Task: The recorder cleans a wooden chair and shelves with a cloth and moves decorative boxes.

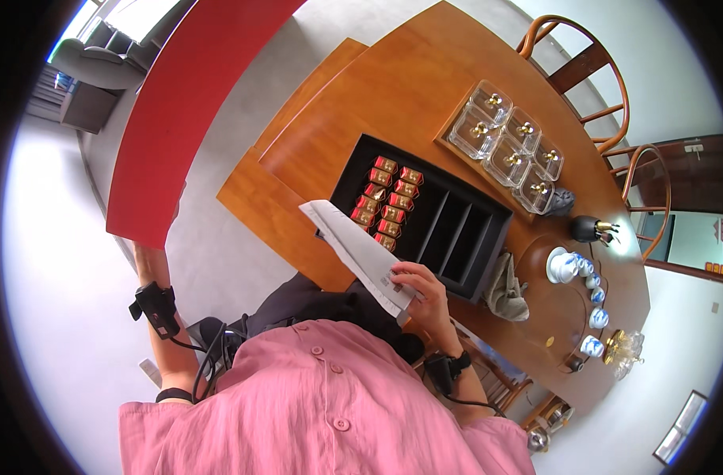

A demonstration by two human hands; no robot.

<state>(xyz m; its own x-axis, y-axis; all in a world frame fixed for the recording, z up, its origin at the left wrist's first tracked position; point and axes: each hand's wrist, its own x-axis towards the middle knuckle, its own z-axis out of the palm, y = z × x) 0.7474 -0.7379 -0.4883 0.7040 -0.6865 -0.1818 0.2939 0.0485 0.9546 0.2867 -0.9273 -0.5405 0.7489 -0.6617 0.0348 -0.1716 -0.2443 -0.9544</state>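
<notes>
My left hand (150, 258) is raised at the left, gripping the lower end of a long, flat red panel (175, 119). Most of its fingers are hidden behind the panel. In front of my body, my right hand (426, 299) holds a flat white folded paper piece (349, 245) with small grey print, thumb and fingers closed on its right end. That piece slants over the near edge of a black compartment tray (472, 207). Two rows of small red and gold packets (393, 214) lie in the tray's left part; its right compartments show bare black bottoms.
The tray rests on a wooden table (425, 71). Several clear lidded containers (508, 162) stand beyond it on a wooden board. To the right are a grey cloth (505, 293), a black tool holder (587, 229) and a blue-and-white tea set (563, 265). Wooden chairs (599, 63) stand behind.
</notes>
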